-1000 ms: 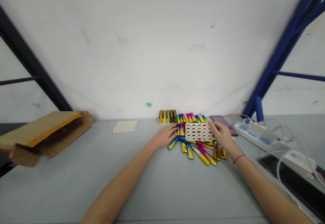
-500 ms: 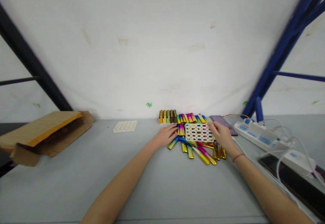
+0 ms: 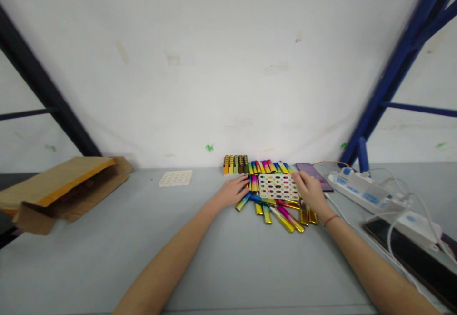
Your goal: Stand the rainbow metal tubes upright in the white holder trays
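Note:
My right hand [image 3: 310, 190] grips the right end of a white tray with rows of oval holes [image 3: 279, 187]. The tray sits over a pile of shiny metallic-coloured lighter-shaped cases [image 3: 287, 216], whose colours show through the holes. My left hand [image 3: 231, 192] rests palm down at the pile's left edge. Its fingers are stretched out and touch the cases there; the fingertips are partly hidden among them. Behind, a block of upright lighters with dark tops [image 3: 235, 164] stands beside a row of colourful metallic cases [image 3: 267, 166].
A second white holed tray [image 3: 176, 178] lies to the left on the grey table [image 3: 117, 253]. An opened brown cardboard box [image 3: 71, 186] is at the far left. On the right are a purple phone [image 3: 323, 181], a white power strip [image 3: 378, 200], cables and a dark phone [image 3: 410, 253].
The tray and my right hand have shifted very slightly to the left. My left hand stays where it was at the pile's edge.

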`<action>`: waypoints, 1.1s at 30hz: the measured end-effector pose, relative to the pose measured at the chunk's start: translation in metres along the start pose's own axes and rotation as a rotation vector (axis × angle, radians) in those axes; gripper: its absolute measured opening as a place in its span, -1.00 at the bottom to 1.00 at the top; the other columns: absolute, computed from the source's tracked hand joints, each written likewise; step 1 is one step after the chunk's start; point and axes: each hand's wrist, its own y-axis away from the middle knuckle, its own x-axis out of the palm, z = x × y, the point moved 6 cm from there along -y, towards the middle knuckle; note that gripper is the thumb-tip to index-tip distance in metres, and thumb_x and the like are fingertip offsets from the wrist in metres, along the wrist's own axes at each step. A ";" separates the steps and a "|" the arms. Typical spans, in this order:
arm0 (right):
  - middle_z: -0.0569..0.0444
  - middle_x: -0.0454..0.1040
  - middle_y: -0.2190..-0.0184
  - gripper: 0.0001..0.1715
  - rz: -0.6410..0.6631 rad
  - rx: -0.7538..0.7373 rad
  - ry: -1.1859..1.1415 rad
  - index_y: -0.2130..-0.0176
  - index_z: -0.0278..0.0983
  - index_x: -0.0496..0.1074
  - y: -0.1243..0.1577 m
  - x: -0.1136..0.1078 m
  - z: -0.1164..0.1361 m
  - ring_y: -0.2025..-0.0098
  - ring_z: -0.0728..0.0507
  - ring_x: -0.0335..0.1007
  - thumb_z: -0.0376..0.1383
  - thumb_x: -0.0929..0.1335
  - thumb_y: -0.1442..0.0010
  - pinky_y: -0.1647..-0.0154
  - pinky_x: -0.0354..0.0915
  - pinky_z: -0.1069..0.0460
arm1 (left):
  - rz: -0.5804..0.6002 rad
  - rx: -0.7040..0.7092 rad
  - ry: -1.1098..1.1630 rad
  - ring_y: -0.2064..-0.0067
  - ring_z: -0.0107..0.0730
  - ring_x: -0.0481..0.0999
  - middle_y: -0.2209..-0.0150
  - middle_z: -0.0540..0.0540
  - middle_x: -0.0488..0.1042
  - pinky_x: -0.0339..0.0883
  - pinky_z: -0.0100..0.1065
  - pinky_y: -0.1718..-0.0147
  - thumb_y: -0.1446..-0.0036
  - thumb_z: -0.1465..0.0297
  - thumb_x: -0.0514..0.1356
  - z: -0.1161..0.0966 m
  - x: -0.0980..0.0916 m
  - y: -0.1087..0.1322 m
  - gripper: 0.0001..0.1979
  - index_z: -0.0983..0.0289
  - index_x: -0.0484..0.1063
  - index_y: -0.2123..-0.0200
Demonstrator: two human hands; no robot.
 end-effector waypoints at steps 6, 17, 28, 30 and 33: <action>0.16 0.23 0.64 -0.40 -0.009 0.155 -0.258 0.56 -0.23 0.19 -0.003 0.001 -0.011 0.54 -0.05 0.16 0.20 0.20 -0.16 0.54 0.07 0.06 | -0.012 0.015 0.001 -0.24 -0.17 0.28 -0.19 0.23 0.34 0.19 -0.10 -0.19 -0.36 0.23 -0.03 -0.001 -0.001 0.000 -0.61 0.28 0.34 -0.13; 0.11 0.35 0.68 -0.44 -0.005 0.600 -0.652 0.51 -0.25 0.31 0.008 0.019 -0.040 0.70 -0.03 0.16 0.19 0.31 -0.05 0.77 0.03 0.09 | 0.015 -0.034 0.019 -0.24 -0.18 0.27 -0.22 0.23 0.30 0.17 -0.10 -0.20 -0.35 0.23 0.00 -0.005 -0.006 0.001 -0.63 0.28 0.31 -0.10; 0.15 0.29 0.73 -0.38 0.011 0.553 -0.631 0.54 -0.25 0.29 0.008 0.022 -0.042 0.71 -0.02 0.15 0.24 0.31 -0.02 0.79 0.04 0.09 | 0.028 -0.050 0.037 -0.25 -0.17 0.26 -0.23 0.24 0.28 0.14 -0.09 -0.21 -0.34 0.26 0.02 -0.005 -0.006 0.000 -0.67 0.29 0.34 -0.06; 0.15 0.29 0.72 -0.36 0.003 0.542 -0.627 0.54 -0.26 0.31 0.008 0.021 -0.040 0.72 -0.01 0.14 0.25 0.32 -0.01 0.80 0.02 0.10 | 0.034 -0.055 0.042 -0.26 -0.17 0.25 -0.23 0.24 0.28 0.14 -0.09 -0.21 -0.35 0.26 0.02 -0.005 -0.005 0.000 -0.67 0.30 0.34 -0.07; 0.15 0.29 0.72 -0.33 -0.012 0.532 -0.616 0.53 -0.28 0.33 0.008 0.019 -0.037 0.72 0.01 0.12 0.28 0.33 0.04 0.81 0.00 0.11 | 0.043 -0.056 0.047 -0.26 -0.19 0.25 -0.24 0.22 0.27 0.13 -0.10 -0.21 -0.35 0.25 0.01 -0.005 -0.005 0.001 -0.66 0.28 0.33 -0.08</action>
